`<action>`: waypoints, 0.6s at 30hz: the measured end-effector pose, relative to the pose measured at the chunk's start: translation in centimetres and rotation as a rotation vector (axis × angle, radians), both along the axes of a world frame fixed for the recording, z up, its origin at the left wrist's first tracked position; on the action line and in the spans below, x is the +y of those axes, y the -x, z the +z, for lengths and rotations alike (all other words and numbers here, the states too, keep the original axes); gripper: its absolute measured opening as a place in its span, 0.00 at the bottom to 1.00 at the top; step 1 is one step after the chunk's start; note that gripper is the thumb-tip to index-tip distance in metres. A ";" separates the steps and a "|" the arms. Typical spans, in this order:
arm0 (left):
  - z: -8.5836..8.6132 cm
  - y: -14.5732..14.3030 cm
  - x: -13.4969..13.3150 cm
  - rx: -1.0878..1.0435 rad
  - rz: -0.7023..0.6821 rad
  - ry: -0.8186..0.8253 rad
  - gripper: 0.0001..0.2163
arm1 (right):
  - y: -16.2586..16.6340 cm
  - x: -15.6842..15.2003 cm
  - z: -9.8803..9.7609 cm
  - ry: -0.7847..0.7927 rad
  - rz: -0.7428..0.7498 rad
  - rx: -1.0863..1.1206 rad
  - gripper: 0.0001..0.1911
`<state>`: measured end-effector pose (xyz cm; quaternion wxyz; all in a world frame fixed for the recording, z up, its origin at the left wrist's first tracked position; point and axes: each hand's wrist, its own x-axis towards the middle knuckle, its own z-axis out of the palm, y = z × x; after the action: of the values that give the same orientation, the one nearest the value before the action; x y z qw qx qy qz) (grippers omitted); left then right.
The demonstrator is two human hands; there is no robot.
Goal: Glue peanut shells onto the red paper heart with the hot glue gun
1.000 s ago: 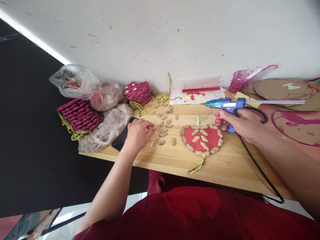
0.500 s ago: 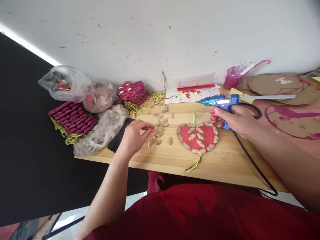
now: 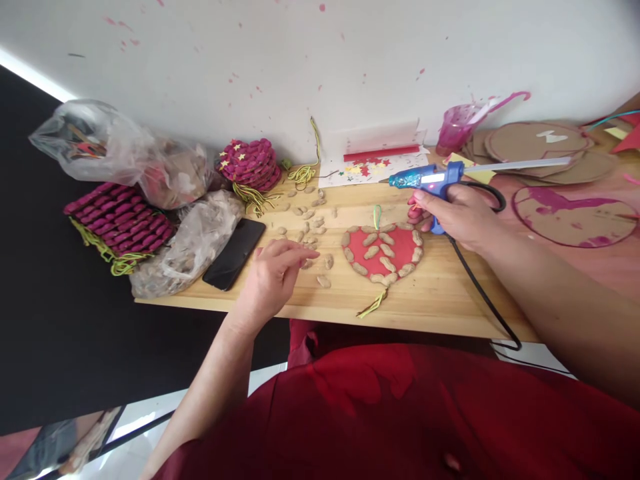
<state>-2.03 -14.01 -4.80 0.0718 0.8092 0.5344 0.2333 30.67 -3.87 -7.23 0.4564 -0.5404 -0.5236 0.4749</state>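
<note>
My right hand (image 3: 457,212) is closed round the handle of a blue hot glue gun (image 3: 443,179), whose nozzle points left above the table. A long white glue stick (image 3: 525,164) juts from its back. My left hand (image 3: 273,270) hovers low over loose peanuts (image 3: 324,282), fingers stretched out to the right and thumb apart. One peanut lies close under its fingertips; whether they touch is unclear. Between my hands lies a red heart-shaped piece (image 3: 361,247) edged with peanuts, with more peanuts branching over its middle. It has a green loop on top and a yarn tassel below.
A black phone (image 3: 234,255), plastic bags (image 3: 200,233) and purple woven pieces (image 3: 120,220) stand left. Behind are a paper with star stickers (image 3: 373,175) and a pink cup (image 3: 453,130). Cardboard shapes (image 3: 575,217) lie right. The gun's black cord (image 3: 483,293) hangs over the table edge.
My left hand has moved right and nearer the front edge, uncovering more of the phone. A peanut now lies farther forward beside it. The view has shifted; my right hand still holds the glue gun.
</note>
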 end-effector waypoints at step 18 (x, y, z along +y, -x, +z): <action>-2.2 -2.2 -2.6 0.036 0.093 0.055 0.04 | 0.1 0.1 0.1 0.002 0.013 0.003 0.12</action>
<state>0.13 -16.63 -7.00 0.0733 0.7852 0.5789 0.2073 30.60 -3.78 -7.16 0.4536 -0.5366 -0.5259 0.4793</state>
